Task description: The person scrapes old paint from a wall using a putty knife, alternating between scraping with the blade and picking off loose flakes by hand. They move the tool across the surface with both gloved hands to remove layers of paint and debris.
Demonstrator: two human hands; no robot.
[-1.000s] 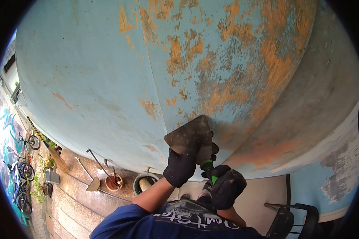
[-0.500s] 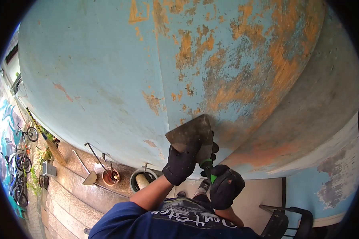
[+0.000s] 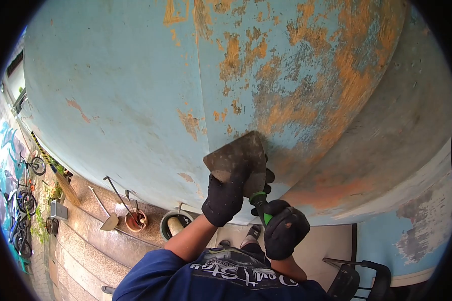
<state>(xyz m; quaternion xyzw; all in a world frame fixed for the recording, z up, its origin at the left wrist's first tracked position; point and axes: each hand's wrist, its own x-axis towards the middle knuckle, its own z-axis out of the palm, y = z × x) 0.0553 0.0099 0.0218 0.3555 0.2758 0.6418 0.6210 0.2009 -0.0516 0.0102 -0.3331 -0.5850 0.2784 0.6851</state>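
A wide metal scraper (image 3: pixel 238 156) with a green and black handle lies against the blue wall (image 3: pixel 135 100), its blade edge pointing up and to the left. My right hand (image 3: pixel 286 231), in a black glove, is closed round the handle. My left hand (image 3: pixel 226 198), gloved in black too, presses on the scraper's blade, with fingertips showing past its right side. Above the blade the paint is worn to orange and grey patches (image 3: pixel 306 113).
At the lower left are a long-handled dustpan (image 3: pixel 109 221), a terracotta pot (image 3: pixel 136 220) with tools, a green bucket (image 3: pixel 168 228), a broom (image 3: pixel 68 190) and parked bicycles (image 3: pixel 30 203). A black chair (image 3: pixel 376 276) stands at the lower right.
The scraper and both hands have moved slightly up and to the left in view. Both hands keep their hold.
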